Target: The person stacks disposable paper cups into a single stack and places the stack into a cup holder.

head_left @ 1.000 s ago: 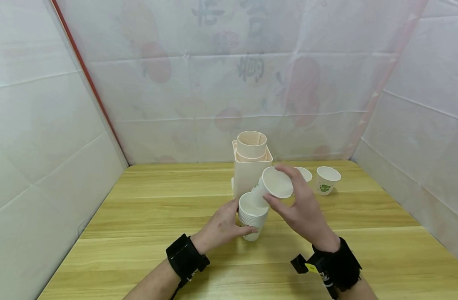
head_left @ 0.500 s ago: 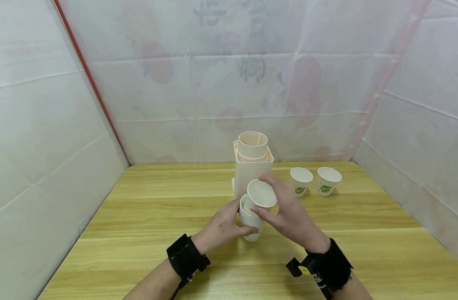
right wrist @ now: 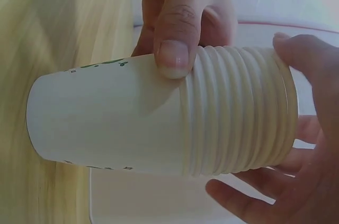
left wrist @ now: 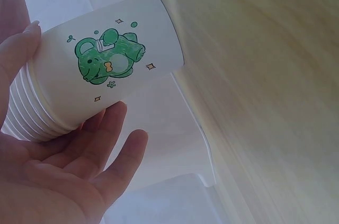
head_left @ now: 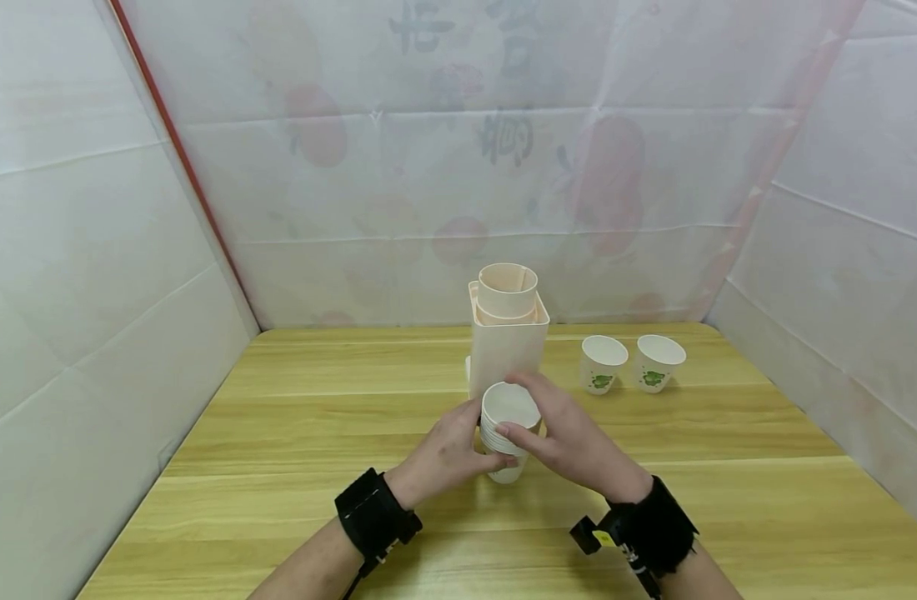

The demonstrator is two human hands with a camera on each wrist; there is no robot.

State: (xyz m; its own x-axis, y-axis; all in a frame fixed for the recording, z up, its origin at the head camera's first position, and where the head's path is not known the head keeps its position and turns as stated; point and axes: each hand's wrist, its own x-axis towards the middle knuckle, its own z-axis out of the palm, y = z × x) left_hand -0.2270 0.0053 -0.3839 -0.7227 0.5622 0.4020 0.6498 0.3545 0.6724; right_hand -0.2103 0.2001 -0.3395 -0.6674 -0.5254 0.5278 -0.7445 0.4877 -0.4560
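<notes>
A stack of white paper cups (head_left: 508, 405) stands upright on the table, its several rims close together. My left hand (head_left: 443, 446) grips its side from the left, the thumb lying just below the rims in the right wrist view. Around the topmost rim curl the thumb and fingers of my right hand (head_left: 574, 437); that cup sits nested in the stack. A green cartoon bear is printed on the stack's lowest cup (left wrist: 122, 49) in the left wrist view. Beyond, at the right, two single paper cups, one (head_left: 603, 367) beside the other (head_left: 659, 367), stand upright.
Just behind the stack rises a cream square box (head_left: 507, 354) with a round tube (head_left: 507, 292) standing up in its top. The wooden table (head_left: 278, 433) is enclosed by pale cloth walls (head_left: 428, 192) at the back and sides.
My right hand has moved left and down, lowering a tilted paper cup into the top of the stack. My left hand has kept its hold on the stack.
</notes>
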